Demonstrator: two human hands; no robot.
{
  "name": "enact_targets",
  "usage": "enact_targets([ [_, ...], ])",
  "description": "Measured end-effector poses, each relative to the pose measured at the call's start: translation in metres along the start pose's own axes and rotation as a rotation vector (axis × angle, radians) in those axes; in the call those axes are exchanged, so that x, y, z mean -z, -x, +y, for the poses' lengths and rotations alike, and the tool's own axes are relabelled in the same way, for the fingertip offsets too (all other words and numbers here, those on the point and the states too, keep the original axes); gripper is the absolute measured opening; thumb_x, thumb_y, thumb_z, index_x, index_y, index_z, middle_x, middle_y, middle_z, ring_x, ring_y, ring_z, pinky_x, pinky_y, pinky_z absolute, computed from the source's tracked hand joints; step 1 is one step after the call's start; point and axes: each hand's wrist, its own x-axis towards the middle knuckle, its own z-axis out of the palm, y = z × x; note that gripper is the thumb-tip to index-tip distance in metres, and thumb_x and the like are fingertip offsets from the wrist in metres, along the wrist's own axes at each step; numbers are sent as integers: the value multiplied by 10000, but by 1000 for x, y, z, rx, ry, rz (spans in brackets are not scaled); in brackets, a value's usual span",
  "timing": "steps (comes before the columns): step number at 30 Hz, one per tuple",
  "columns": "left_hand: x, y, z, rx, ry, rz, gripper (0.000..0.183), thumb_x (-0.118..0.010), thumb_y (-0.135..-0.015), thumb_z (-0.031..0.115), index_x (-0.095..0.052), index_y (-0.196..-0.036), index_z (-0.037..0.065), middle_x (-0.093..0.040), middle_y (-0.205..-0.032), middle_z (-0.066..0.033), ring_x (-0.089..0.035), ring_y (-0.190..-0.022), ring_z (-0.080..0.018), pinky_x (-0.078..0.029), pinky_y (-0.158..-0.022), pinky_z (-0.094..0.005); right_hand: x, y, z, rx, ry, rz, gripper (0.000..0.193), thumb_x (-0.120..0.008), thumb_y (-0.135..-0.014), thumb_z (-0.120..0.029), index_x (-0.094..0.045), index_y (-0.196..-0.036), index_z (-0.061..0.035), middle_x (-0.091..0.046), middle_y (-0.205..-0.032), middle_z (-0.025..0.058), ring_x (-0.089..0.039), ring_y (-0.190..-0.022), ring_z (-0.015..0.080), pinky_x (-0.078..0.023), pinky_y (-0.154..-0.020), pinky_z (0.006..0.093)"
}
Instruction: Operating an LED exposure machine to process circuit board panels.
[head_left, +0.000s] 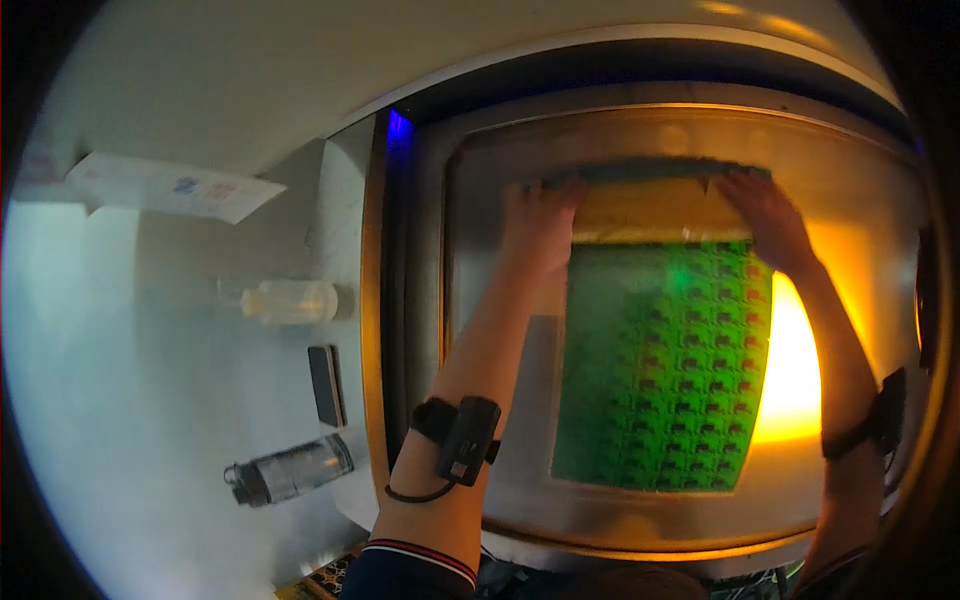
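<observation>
A green sheet [660,370] printed with rows of small repeated dark and reddish figures, like a circuit board panel, lies in a shallow framed bed [500,390]. Toward its far end runs an amber band [640,212], and beyond that a dark teal edge [650,170]. My left hand [541,222] is at the far left corner, its fingers bent over the teal edge. At the far right corner my right hand [765,215] holds the same edge. The fingertips are partly blurred. I cannot tell whether band and green area are one piece.
Bright yellow light [790,370] glows right of the sheet. A raised metal rim [375,300] borders the bed. On the pale surface at left are a pale bottle [290,302], a phone [326,386], a clear drinking bottle [290,470] and a white paper [180,188]. Black devices are strapped to both forearms.
</observation>
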Motion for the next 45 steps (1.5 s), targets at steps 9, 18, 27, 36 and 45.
enact_targets([
  [9, 2, -92, -59, 36, 47, -26, 692, -596, -763, -31, -481, -1418, 158, -619, -1274, -202, -593, -1159, -435, -510, -978, -495, -26, -104, 46, 41, 42, 37, 820, -606, -727, 59, -429, -1486, -195, -459, -1507, 102, -430, -1379, 346, -362, -1156, 436],
  [18, -22, -66, -45, 18, 18, 66, 827, -656, -737, -31, -392, -1494, 174, -394, -1560, -36, -427, -1351, -461, -339, -1136, -569, -30, -73, 33, 39, 156, 128, 665, -593, -802, -53, -474, -1444, -181, -493, -1475, 111, -469, -1341, 354, -402, -1106, 470],
  [27, 29, 116, 81, 180, 79, -382, 765, -640, -800, 9, -369, -1506, 130, -393, -1546, -112, -386, -1371, -450, -285, -1161, -567, 6, 139, -66, 11, 25, -34, 656, -617, -809, -118, -463, -1445, -154, -466, -1478, 134, -465, -1312, 381, -346, -1125, 523],
  [36, 25, 425, 290, -13, 250, -570, 672, -658, -821, 186, -459, -1461, 130, -420, -1535, -88, -376, -1328, -553, -279, -1109, -665, 52, 490, -143, 117, -191, -404, 549, -555, -900, -241, -489, -1443, -199, -537, -1418, 127, -555, -1241, 387, -429, -1044, 563],
  [45, 6, 161, 184, 69, 102, -247, 788, -702, -767, 82, -403, -1492, 154, -385, -1556, -83, -303, -1396, -503, -235, -1163, -611, 14, 241, -11, 78, -92, -65, 629, -565, -809, -37, -486, -1426, -134, -404, -1514, 173, -400, -1359, 414, -273, -1162, 575],
])
